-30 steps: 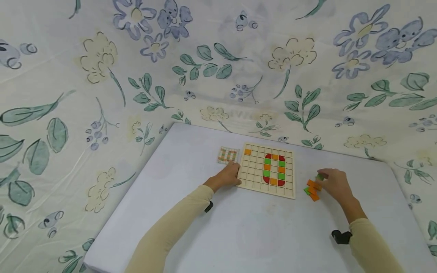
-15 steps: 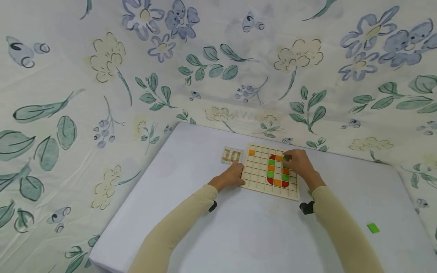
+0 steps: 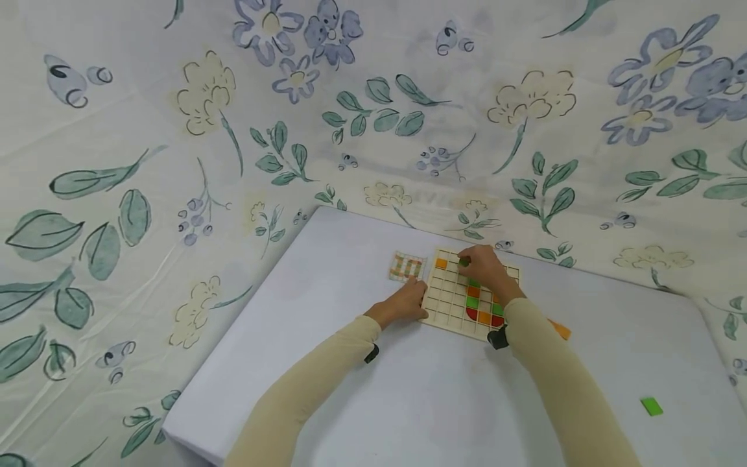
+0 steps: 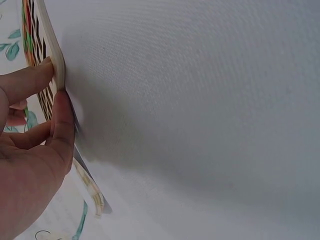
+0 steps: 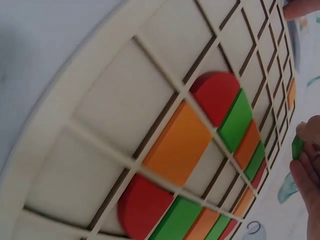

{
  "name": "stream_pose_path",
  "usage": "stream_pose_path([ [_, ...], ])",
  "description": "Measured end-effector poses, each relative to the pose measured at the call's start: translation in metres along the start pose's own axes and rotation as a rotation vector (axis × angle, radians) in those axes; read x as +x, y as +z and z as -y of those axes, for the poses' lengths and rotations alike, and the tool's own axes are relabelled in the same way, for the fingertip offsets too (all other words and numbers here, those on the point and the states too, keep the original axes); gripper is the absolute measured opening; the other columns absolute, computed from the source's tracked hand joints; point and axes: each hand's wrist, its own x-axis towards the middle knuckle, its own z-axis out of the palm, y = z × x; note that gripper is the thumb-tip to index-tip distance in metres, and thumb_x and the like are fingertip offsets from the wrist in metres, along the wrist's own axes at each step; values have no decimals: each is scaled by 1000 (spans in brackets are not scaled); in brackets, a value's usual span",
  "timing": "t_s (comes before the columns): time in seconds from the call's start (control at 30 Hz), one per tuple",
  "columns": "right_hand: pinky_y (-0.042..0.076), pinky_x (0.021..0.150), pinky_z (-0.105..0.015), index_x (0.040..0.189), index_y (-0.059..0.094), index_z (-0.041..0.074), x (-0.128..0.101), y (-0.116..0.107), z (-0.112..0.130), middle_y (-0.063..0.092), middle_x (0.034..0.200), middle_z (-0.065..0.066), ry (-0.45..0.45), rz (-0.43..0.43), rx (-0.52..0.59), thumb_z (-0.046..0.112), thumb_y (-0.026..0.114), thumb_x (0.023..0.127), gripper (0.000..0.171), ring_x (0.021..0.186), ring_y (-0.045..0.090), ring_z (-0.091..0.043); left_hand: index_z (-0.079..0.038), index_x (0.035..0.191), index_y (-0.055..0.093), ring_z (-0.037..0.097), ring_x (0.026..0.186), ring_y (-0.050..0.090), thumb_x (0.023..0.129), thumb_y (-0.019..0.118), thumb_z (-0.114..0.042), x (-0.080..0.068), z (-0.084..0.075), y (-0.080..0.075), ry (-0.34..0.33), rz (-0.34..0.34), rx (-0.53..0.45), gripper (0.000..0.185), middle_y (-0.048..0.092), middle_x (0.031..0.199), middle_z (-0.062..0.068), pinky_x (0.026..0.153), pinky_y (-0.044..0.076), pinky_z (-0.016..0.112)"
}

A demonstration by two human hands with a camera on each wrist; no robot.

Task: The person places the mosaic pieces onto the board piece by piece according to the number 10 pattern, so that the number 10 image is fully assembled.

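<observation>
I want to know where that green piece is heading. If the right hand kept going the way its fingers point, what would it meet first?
Probably the orange tile in the grid board's far-left corner: the right hand, pinching a green piece, points that way over empty cells. Height above the board is unclear.

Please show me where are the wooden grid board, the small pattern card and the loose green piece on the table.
wooden grid board [image 3: 445, 299]: head view, empty cells on its left part.
pattern card [image 3: 406, 266]: head view, middle of the card.
loose green piece [image 3: 651, 407]: head view, its top face.
</observation>
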Motion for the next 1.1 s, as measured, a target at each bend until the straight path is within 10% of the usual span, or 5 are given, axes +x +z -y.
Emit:
stream_pose_path([
  [0.77, 46, 95, -46, 118, 67, -5, 15, 19, 10, 65, 118, -21, 70, 71, -49, 8, 69, 90, 31, 110, 60, -35, 3, 123, 49, 15, 89, 44, 86, 75, -13, -2, -2, -1, -16, 0, 10, 48, 45, 108, 10, 78, 44, 26],
  [1.1, 49, 89, -46, 94, 76, -1, 14, 23, 6, 69, 102, -17, 16, 26, -37, 3, 68, 89, 10, 99, 62, -32, 4, 123, 49, 16, 90, 42, 85, 75, -12, -1, -4, -2, -11, -6, 12, 49, 44, 106, 9, 79, 43, 26],
])
